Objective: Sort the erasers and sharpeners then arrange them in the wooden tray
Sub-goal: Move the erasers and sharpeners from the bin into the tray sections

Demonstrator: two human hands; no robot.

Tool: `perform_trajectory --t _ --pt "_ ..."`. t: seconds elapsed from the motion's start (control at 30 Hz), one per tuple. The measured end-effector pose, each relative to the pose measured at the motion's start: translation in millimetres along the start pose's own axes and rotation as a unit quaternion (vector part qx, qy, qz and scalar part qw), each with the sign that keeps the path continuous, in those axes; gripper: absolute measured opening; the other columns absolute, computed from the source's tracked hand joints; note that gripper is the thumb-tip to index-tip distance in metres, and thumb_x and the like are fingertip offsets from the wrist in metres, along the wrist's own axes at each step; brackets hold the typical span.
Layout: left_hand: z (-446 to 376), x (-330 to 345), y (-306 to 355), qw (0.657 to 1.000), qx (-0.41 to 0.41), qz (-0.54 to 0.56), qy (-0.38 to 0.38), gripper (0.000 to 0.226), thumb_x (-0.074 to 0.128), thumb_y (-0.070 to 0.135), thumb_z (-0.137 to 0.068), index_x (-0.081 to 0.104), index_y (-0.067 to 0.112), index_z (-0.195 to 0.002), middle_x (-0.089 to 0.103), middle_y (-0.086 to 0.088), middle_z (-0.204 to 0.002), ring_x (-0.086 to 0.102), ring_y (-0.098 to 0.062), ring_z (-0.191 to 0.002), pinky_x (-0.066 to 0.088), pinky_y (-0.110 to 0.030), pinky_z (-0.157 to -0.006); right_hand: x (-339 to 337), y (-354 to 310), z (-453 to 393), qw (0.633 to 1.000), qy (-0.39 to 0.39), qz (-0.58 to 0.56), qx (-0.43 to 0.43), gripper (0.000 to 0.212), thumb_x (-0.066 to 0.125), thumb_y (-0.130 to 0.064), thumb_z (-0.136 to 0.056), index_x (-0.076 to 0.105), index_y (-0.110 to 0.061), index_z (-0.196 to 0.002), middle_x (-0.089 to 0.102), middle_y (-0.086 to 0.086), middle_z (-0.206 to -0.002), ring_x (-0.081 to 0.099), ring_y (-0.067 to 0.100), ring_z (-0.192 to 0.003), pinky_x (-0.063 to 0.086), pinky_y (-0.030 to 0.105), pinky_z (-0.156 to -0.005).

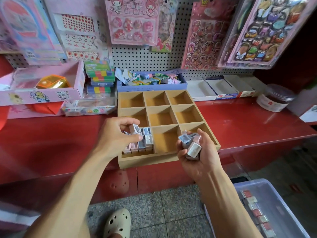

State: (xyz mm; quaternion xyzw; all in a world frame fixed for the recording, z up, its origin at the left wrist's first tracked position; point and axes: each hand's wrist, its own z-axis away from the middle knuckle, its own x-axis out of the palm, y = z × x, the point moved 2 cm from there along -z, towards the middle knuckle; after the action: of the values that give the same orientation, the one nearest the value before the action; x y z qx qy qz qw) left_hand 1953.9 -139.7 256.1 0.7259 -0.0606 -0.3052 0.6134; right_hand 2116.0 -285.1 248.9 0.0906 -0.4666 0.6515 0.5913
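A wooden tray (169,158) with nine compartments sits on the red shelf. Its near-left compartment holds several small pastel sharpeners (145,142) standing in rows. My left hand (118,136) hovers over that compartment and pinches one pale sharpener (133,128) between thumb and fingers. My right hand (197,152), palm up over the tray's near-right corner, holds a bunch of several blue, pink and white sharpeners (190,143). The other compartments show only bare wood.
A clear plastic bin (277,191) with small red and white erasers (255,208) stands on the floor at lower right. Behind the tray are a blue box (152,86) of trinkets, white cartons (221,88), a jar (274,98) and a pink box (42,90).
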Motion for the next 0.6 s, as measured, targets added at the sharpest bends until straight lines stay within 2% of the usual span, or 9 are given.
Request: perform_trajectory --t 0.07,0.13,0.2,0.23,0.27,0.33,0.4,0.5,0.6 --pt "-1.8 -3.5 0.4 1.0 0.007 0.009 -0.006 0.037 0.086 0.004 -0.068 0.073 0.024 -0.095 0.072 -0.004 -0.09 0.061 -0.01 -0.077 0.051 -0.019 -0.075 1.8 -0.5 0.0 1.0 -0.002 -0.007 0.003 0.033 0.045 -0.036 -0.1 0.055 -0.013 -0.079 0.063 0.004 -0.067 0.056 0.016 -0.054 0.035 0.014 -0.034" --pt "-1.1 -4.6 -0.4 1.0 0.003 0.026 -0.006 0.039 0.083 0.004 -0.072 0.072 0.016 -0.108 0.068 0.003 -0.087 0.059 -0.002 -0.08 0.045 -0.005 -0.074 4.8 -0.6 0.2 1.0 -0.009 -0.02 0.007 0.033 0.044 -0.035 -0.1 0.054 -0.013 -0.079 0.063 0.003 -0.066 0.055 0.016 -0.056 0.035 0.013 -0.035" --pt "-1.0 -3.8 -2.3 1.0 0.001 0.018 -0.005 0.044 0.083 0.006 -0.074 0.07 0.017 -0.115 0.064 0.014 -0.095 0.059 0.004 -0.093 0.04 -0.003 -0.081 7.7 0.0 -0.3 0.999 -0.014 -0.033 0.01 0.032 0.043 -0.035 -0.1 0.053 -0.012 -0.081 0.063 0.004 -0.065 0.054 0.016 -0.057 0.035 0.013 -0.035" --pt "-1.4 -3.1 -4.0 1.0 0.007 0.001 -0.006 0.046 0.084 0.008 -0.072 0.071 0.021 -0.114 0.063 0.015 -0.101 0.06 0.001 -0.098 0.039 -0.007 -0.084 8.9 0.5 -1.0 0.999 -0.016 -0.038 0.012 0.03 0.043 -0.035 -0.1 0.053 -0.012 -0.084 0.063 0.004 -0.066 0.055 0.016 -0.057 0.035 0.013 -0.035" --pt "-1.4 -2.7 -5.4 1.0 0.015 -0.018 -0.01 0.049 0.086 0.008 -0.07 0.071 0.026 -0.112 0.064 0.013 -0.104 0.062 -0.003 -0.096 0.042 -0.012 -0.083 10.2 0.8 -1.8 0.999 -0.017 -0.04 0.013 0.028 0.043 -0.035 -0.1 0.053 -0.011 -0.088 0.062 0.004 -0.066 0.056 0.016 -0.056 0.036 0.014 -0.035" --pt "0.2 -2.2 -6.3 0.998 0.023 -0.049 -0.018 0.054 0.089 0.007 -0.063 0.067 0.038 -0.102 0.066 0.008 -0.099 0.063 -0.011 -0.078 0.048 -0.025 -0.073 11.2 1.0 -4.1 0.999 -0.015 -0.036 0.013 0.025 0.044 -0.034 -0.1 0.052 -0.011 -0.093 0.062 0.005 -0.067 0.058 0.016 -0.053 0.037 0.015 -0.034" --pt "1.2 -2.2 -6.5 0.996 0.02 -0.09 -0.017 0.048 0.09 0.008 -0.059 0.065 0.035 -0.09 0.065 0.008 -0.086 0.061 -0.014 -0.066 0.052 -0.031 -0.063 11.5 0.9 -5.9 1.0 -0.01 -0.025 0.01 0.023 0.043 -0.032 -0.101 0.052 -0.011 -0.093 0.063 0.005 -0.066 0.059 0.016 -0.051 0.037 0.016 -0.034" --pt "4.6 -1.6 -5.9 0.982 0.029 -0.186 -0.024 0.038 0.091 0.014 -0.061 0.071 0.025 -0.092 0.057 0.013 -0.07 0.057 -0.006 -0.059 0.043 -0.016 -0.058 10.4 1.3 -6.4 1.0 -0.002 -0.015 0.0 0.024 0.044 -0.032 -0.1 0.053 -0.011 -0.09 0.064 0.004 -0.065 0.058 0.016 -0.05 0.037 0.015 -0.035" --pt "7.1 3.3 -1.9 0.967 0.062 -0.243 -0.039 0.044 0.089 0.017 -0.066 0.074 0.019 -0.107 0.049 0.016 -0.074 0.051 0.0 -0.065 0.032 -0.011 -0.058 9.2 2.4 -5.8 1.0 0.005 -0.01 -0.007 0.027 0.045 -0.034 -0.101 0.053 -0.011 -0.09 0.064 0.004 -0.064 0.058 0.016 -0.051 0.037 0.014 -0.035"
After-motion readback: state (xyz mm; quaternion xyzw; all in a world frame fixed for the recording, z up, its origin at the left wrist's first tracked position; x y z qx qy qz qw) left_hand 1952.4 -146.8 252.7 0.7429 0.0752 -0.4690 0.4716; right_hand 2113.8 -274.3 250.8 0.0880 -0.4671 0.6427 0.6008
